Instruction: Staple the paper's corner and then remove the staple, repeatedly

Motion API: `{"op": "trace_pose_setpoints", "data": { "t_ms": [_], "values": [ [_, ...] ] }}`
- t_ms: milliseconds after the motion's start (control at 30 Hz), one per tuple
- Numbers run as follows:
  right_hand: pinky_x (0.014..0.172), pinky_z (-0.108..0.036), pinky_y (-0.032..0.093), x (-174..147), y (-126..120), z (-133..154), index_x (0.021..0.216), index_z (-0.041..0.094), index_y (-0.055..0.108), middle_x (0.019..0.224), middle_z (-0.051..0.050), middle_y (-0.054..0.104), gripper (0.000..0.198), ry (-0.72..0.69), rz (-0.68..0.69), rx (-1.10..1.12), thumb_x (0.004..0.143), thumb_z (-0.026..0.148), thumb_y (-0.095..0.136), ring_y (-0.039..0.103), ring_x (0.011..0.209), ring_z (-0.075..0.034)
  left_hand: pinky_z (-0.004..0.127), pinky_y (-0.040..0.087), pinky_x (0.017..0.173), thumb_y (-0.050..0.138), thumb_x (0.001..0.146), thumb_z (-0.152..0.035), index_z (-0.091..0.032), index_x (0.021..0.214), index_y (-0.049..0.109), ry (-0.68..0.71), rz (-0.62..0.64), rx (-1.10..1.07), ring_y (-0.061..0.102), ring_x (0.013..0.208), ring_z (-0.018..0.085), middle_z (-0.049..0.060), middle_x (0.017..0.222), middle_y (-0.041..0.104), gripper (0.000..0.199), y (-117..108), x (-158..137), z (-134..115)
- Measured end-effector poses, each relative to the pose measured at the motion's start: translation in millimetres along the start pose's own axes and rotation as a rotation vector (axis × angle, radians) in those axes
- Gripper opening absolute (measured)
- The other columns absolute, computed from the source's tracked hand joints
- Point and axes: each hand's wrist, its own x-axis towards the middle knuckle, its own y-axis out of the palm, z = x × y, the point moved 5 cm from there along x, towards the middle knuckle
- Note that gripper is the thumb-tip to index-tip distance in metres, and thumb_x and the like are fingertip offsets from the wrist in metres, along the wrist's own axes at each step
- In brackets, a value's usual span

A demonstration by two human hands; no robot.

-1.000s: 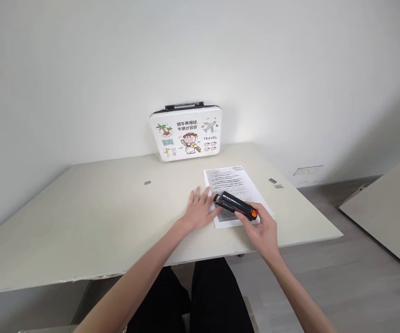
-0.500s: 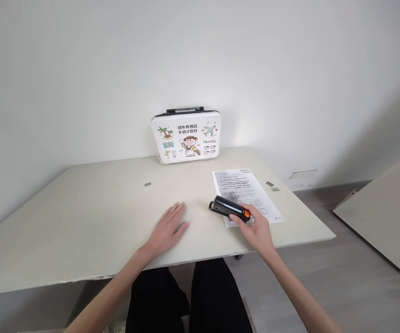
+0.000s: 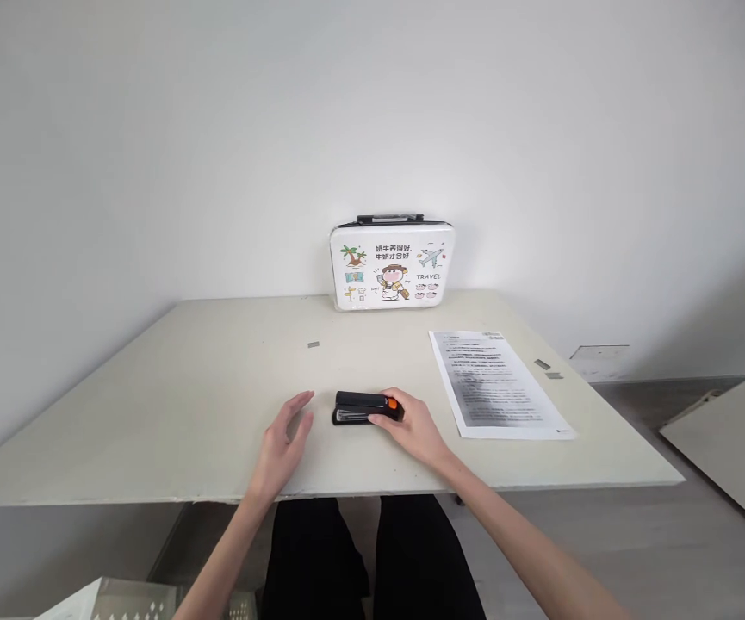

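Observation:
A black stapler (image 3: 360, 405) with an orange patch at its rear lies sideways over the near middle of the table, its front end pointing left. My right hand (image 3: 416, 430) grips the rear end between thumb and fingers. Just left of the stapler's front end is my left hand (image 3: 285, 443), empty, with thumb and fingers apart. A printed sheet of paper (image 3: 498, 387) lies flat to the right of my right hand. One small strip of staples (image 3: 313, 344) rests beyond the hands.
A white case (image 3: 393, 267) with cartoon prints and a black handle stands against the wall at the table's (image 3: 152, 405) back. Two more staple strips (image 3: 542, 364) lie near the right edge. Below the table on the left is a pale perforated container (image 3: 133, 598).
My right hand has carried the stapler left, off the paper, and turned it level. My left hand has lifted from lying flat and turned toward the stapler. The view has shifted left.

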Motion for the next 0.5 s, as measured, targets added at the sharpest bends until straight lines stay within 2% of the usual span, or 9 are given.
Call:
{"op": "trace_pose_setpoints", "data": {
  "t_ms": [167,333,500],
  "values": [
    [0.085,-0.038,0.054,-0.2,3.0,-2.3,0.114,0.025,0.068,0.107,-0.005,0.075,0.036,0.007,0.028,-0.054,0.093,0.053,0.064,0.069,0.096,-0.026,0.045,0.045,0.118,0.049,0.102,-0.053,-0.027,0.133,0.057,-0.022,-0.007,-0.056,0.054,0.141,0.026,0.007,0.147,0.062,0.042,-0.8,-1.6,4.3],
    [0.105,-0.04,0.049,-3.9,-0.8,-4.9,0.118,0.027,0.066,0.123,-0.006,0.073,0.046,0.043,-0.037,0.011,0.107,0.055,0.031,0.067,0.116,-0.025,0.043,0.046,0.118,0.049,0.102,-0.053,-0.026,0.132,0.057,-0.021,-0.014,-0.072,0.056,0.139,0.025,0.007,0.144,0.065,0.042,-0.8,-1.9,5.3],
    [0.104,-0.042,0.051,-1.5,2.0,-16.8,0.125,0.027,0.062,0.129,-0.007,0.071,0.045,0.058,-0.082,0.008,0.106,0.056,0.034,0.068,0.116,-0.025,0.044,0.045,0.118,0.052,0.101,-0.052,-0.025,0.13,0.057,-0.021,-0.016,-0.095,0.057,0.138,0.025,0.008,0.142,0.066,0.04,-0.4,-2.2,6.1]
  ]
}}
